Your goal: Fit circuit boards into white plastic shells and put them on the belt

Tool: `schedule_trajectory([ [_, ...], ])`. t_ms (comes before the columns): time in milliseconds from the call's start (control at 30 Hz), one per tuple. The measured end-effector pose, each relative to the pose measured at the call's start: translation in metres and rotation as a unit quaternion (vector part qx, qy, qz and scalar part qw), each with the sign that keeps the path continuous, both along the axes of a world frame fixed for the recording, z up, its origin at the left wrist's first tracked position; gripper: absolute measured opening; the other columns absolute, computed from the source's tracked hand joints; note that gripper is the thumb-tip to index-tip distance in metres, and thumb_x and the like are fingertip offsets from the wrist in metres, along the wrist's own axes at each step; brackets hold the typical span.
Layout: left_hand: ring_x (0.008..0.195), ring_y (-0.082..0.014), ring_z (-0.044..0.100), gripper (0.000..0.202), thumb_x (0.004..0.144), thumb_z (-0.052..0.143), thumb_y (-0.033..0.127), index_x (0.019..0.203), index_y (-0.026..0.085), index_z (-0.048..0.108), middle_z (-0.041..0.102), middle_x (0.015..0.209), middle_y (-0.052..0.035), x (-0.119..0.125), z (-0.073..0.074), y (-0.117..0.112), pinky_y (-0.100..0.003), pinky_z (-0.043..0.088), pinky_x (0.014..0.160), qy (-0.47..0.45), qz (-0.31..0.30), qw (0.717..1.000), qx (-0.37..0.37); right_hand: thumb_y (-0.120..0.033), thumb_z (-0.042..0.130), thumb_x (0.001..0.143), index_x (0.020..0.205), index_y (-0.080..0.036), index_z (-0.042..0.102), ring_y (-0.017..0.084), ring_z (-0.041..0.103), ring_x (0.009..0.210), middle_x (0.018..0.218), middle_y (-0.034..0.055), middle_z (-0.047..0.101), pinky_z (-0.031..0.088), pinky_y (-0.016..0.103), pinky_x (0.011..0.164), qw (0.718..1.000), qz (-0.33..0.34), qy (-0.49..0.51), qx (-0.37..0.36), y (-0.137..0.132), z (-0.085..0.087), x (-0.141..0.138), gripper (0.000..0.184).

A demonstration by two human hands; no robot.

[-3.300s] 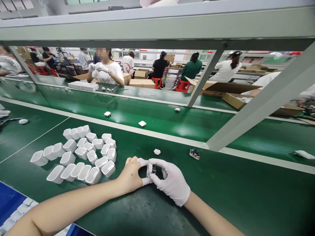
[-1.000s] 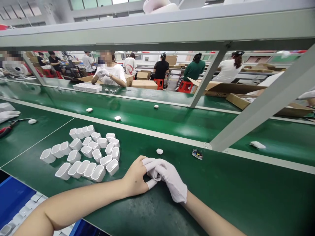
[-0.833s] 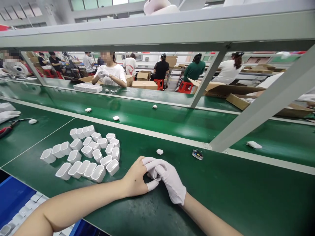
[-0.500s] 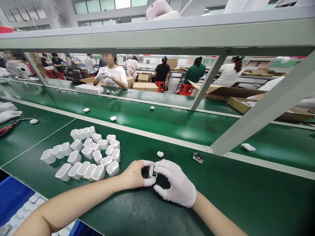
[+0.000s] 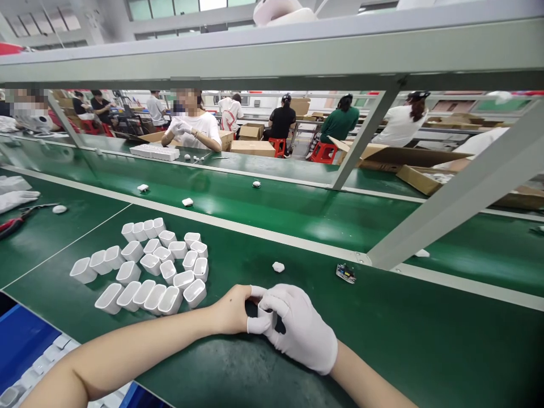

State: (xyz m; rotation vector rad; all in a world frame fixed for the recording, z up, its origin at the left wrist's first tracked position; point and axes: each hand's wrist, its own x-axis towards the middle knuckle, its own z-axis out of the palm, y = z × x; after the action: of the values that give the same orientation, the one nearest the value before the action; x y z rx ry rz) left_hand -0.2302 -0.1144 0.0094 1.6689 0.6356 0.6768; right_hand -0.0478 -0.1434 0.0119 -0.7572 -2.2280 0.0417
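Between my two hands is a small white plastic housing (image 5: 264,313), mostly covered by fingers. My left hand (image 5: 233,310), with white cots on the fingertips, pinches it from the left. White-gloved, my right hand (image 5: 301,330) closes its fingers round the right side and top of the same housing. What lies inside the housing is hidden now. Just beyond the hands, a small white piece (image 5: 278,266) rests on the green bench. A small circuit board (image 5: 345,273) with a yellow part lies farther right.
Several open white housings (image 5: 144,292) stand grouped left of my hands. Red-handled pliers (image 5: 12,225) lie at far left. A blue bin (image 5: 25,334) with white parts is at lower left. Beyond, a green conveyor (image 5: 221,198) carries small white pieces; a slanted post (image 5: 425,209) rises right.
My right hand has moved in closer and its fingers have closed over the housing, hiding its opening. The white pieces on the conveyor have shifted left.
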Motion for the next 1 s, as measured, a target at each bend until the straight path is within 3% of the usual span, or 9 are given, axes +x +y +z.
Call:
schedule_trajectory([
  [200,0.087,-0.0206,0.058,0.035,0.066,0.067,0.017,0.101,0.016,0.07,0.066,0.089,0.0,-0.002,0.004,0.0,-0.028,0.044,0.08,0.045,-0.014,0.999,0.013,-0.003,0.048,0.07,0.08,-0.02,0.043,0.018,0.048,0.073,0.075,0.0015,0.052,0.044,0.033,0.065,0.999,0.003,-0.032,-0.006,-0.003,0.001,-0.005,0.02],
  [467,0.083,-0.0195,0.058,0.032,0.066,0.067,0.018,0.097,0.013,0.07,0.063,0.083,-0.0015,-0.001,-0.001,0.006,-0.028,0.045,0.079,-0.053,-0.031,0.996,-0.064,-0.006,0.058,0.08,0.102,-0.02,0.044,0.017,0.052,0.081,0.083,0.0025,0.054,0.047,0.034,0.073,0.995,-0.003,0.094,-0.041,-0.008,-0.002,-0.012,0.029],
  [667,0.078,-0.0184,0.058,0.031,0.063,0.069,0.019,0.093,0.013,0.072,0.064,0.077,-0.0009,-0.001,-0.001,0.005,-0.028,0.045,0.077,-0.034,-0.027,0.997,-0.062,-0.006,0.054,0.08,0.089,-0.021,0.044,0.015,0.051,0.07,0.076,0.0004,0.052,0.046,0.032,0.065,0.996,-0.006,0.055,-0.076,-0.011,0.004,-0.013,0.019],
  [867,0.076,-0.0185,0.057,0.037,0.059,0.074,0.028,0.093,0.014,0.073,0.063,0.076,-0.0006,-0.002,-0.003,0.006,-0.03,0.045,0.078,-0.008,-0.027,0.998,-0.059,-0.005,0.05,0.078,0.083,-0.021,0.042,0.014,0.05,0.064,0.071,0.0002,0.05,0.047,0.03,0.059,1.0,-0.008,0.015,-0.023,-0.009,0.004,-0.012,0.018],
  [1000,0.076,-0.0171,0.056,0.039,0.059,0.075,0.027,0.096,0.014,0.073,0.061,0.078,-0.001,0.0,-0.006,0.008,-0.029,0.045,0.078,-0.044,-0.005,0.995,-0.092,-0.01,0.051,0.083,0.092,-0.021,0.047,0.016,0.057,0.072,0.079,0.003,0.056,0.052,0.03,0.064,0.999,-0.03,0.03,-0.001,-0.004,-0.002,-0.01,0.014],
])
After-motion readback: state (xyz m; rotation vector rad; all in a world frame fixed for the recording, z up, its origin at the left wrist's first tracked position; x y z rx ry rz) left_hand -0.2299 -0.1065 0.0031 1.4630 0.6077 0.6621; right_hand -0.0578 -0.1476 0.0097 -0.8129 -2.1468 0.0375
